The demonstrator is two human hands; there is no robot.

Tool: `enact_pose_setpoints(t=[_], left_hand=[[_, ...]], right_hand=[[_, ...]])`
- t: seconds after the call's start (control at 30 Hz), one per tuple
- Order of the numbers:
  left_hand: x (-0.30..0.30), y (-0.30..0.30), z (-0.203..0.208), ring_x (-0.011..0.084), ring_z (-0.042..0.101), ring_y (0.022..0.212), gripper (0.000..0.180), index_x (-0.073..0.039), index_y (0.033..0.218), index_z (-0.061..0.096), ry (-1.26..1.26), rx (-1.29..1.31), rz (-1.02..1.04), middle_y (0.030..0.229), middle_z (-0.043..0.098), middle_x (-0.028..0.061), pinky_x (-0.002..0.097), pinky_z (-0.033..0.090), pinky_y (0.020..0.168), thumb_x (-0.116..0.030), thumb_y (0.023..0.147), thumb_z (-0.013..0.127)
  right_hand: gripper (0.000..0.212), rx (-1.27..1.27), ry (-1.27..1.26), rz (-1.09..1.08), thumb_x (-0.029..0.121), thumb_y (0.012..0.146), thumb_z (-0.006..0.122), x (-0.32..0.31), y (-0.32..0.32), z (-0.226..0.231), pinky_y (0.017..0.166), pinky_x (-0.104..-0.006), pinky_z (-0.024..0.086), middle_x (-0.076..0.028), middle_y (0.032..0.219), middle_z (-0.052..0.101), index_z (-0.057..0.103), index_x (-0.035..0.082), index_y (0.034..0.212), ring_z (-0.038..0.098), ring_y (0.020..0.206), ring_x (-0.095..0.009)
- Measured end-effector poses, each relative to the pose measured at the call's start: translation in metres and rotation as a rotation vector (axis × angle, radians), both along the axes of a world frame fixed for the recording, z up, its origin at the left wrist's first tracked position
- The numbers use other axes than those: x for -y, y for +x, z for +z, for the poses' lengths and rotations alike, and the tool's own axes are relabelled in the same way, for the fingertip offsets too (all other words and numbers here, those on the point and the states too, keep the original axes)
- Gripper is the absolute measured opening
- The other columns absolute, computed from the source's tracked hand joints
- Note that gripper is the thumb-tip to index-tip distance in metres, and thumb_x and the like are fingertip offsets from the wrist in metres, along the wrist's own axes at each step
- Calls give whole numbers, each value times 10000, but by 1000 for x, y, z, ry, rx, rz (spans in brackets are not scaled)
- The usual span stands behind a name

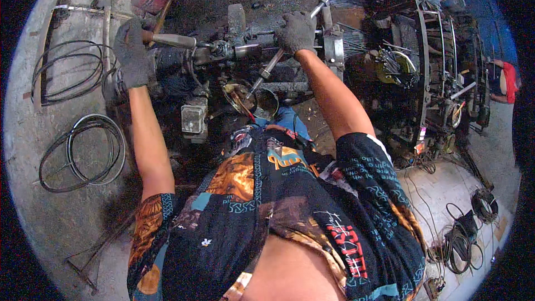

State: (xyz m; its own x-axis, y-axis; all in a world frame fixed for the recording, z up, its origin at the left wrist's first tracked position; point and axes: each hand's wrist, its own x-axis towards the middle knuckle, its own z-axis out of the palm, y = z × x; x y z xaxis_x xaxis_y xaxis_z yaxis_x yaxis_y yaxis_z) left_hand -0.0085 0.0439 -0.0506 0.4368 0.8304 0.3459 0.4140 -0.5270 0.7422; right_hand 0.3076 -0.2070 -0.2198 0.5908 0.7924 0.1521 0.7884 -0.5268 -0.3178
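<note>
Both my hands wear dark grey gloves and reach over a greasy metal machine [237,19]. My left hand [132,53] is closed round the brown end of a lever handle [177,40], whose tapered metal shaft points toward the machine's middle. My right hand [297,33] grips a long metal bar [267,68] that runs slantwise through the machine's right part. The bar's upper end sticks out beyond the glove, and its lower end reaches toward my waist. Beneath it are a round container [267,103] and, beside that, a round pan [237,97]. The palms and most fingertips are hidden.
Wire coils [83,150] lie on the left floor. A grey box [194,118] sits at the machine's near side. Thin metal rods [352,39] and a yellow bucket [393,67] of metal pieces stand right, before a rack [423,50]. A person in red [508,82] is far right.
</note>
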Motion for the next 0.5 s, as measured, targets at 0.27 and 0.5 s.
enact_pose_setpoints(t=[0.27,0.5], left_hand=[[208,-33,-5,221,598,831,163,-12,820,611,48,-205,-111,887,642,87,327,497,816,-101,932,532],[213,-31,-26,228,597,854,244,-10,795,591,-707,634,-42,860,616,90,376,495,836,-208,927,533]], right_hand=[[365,-32,23,-20,393,727,724,-3,-7,5,985,-478,449,-165,996,702,745,86,923,602,1056,-394],[336,-58,214,85,362,781,670,-5,-7,3,957,-483,480,-166,1021,706,751,92,963,608,1064,-369]])
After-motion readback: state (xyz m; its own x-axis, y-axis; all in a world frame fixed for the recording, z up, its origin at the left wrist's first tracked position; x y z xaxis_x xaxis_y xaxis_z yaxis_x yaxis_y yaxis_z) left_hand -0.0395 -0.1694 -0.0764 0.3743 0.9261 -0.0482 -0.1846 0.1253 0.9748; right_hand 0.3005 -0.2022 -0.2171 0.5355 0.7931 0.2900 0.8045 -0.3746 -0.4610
